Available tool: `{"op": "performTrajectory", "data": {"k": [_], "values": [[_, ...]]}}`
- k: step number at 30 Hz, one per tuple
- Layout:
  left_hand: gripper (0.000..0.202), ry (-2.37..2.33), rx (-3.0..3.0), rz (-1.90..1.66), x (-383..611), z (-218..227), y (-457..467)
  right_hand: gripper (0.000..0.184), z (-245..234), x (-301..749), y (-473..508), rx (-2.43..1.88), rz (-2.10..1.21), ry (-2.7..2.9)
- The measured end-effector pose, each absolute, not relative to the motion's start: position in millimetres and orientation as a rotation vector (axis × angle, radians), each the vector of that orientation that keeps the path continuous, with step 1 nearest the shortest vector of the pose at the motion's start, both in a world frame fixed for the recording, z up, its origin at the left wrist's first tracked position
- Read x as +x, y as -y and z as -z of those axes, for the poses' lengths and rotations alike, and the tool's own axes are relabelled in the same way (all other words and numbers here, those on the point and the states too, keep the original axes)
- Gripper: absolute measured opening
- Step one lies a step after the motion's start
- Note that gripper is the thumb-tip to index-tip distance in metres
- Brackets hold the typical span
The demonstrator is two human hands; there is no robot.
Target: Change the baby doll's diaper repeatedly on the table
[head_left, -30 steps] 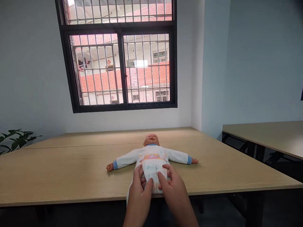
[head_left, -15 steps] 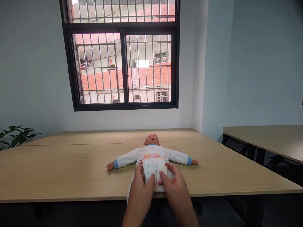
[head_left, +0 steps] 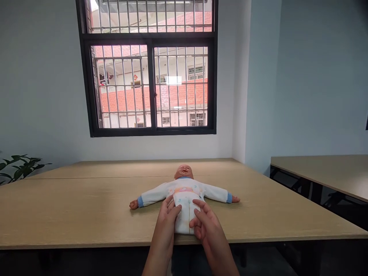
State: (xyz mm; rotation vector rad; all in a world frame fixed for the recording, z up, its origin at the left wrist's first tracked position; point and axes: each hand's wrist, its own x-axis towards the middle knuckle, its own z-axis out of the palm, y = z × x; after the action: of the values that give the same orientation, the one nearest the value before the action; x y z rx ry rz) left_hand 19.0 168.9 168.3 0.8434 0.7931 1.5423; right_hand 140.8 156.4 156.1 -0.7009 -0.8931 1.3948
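Note:
A baby doll (head_left: 184,171) lies on its back on the wooden table, arms spread wide, in a white top (head_left: 214,191) with blue cuffs. A white diaper (head_left: 184,218) with a yellowish line down its middle and a coloured band at the waist covers its lower front. My left hand (head_left: 165,218) holds the diaper's left edge between thumb and fingers. Over the diaper's right side is my right hand (head_left: 205,220), fingers apart and partly curled, index and thumb near its front. My hands hide both sides of the diaper.
The table (head_left: 86,207) has its front edge just below the diaper. Behind it is a wall with a barred window (head_left: 152,88). A leafy plant (head_left: 23,168) stands at the far left, and another table (head_left: 324,172) at the right.
My left thumb has drawn closer to its fingers at the diaper's edge. My right hand has shifted slightly inward and its fingers have moved across the diaper. The view has tilted up slightly.

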Motion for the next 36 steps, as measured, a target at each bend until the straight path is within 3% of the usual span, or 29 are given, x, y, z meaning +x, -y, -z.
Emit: {"op": "performTrajectory", "data": {"k": [8,13,18,26,29,33,36], "values": [[0.060,-0.717,0.873,-1.604,16.0,-162.0,-170.7,0.050,-153.3,144.6,-161.6,-0.499,-1.486,0.722],[0.062,-0.930,1.114,-1.639,22.2,-150.9,-167.9,0.055,-150.3,147.0,-162.8,-0.819,-1.296,0.964],[0.070,-1.003,1.136,-1.567,21.7,-157.6,-166.2,0.045,-153.6,138.9,-154.9,-0.911,-1.162,1.082],[0.048,-0.627,0.784,-1.468,9.3,-176.8,-175.3,0.059,-151.3,132.1,-163.6,-0.728,-1.381,0.926],[0.043,-0.495,0.731,-1.432,3.3,-175.7,-177.3,0.054,-149.6,133.7,-164.2,-0.562,-1.439,0.841],[0.046,-0.403,0.724,-1.409,-1.9,-176.0,-176.5,0.046,-149.9,131.9,-161.5,-0.440,-1.429,0.743],[0.052,-0.476,0.724,-1.455,1.2,-173.8,-176.4,0.051,-150.2,130.5,-161.5,-0.506,-1.394,0.783]]}}
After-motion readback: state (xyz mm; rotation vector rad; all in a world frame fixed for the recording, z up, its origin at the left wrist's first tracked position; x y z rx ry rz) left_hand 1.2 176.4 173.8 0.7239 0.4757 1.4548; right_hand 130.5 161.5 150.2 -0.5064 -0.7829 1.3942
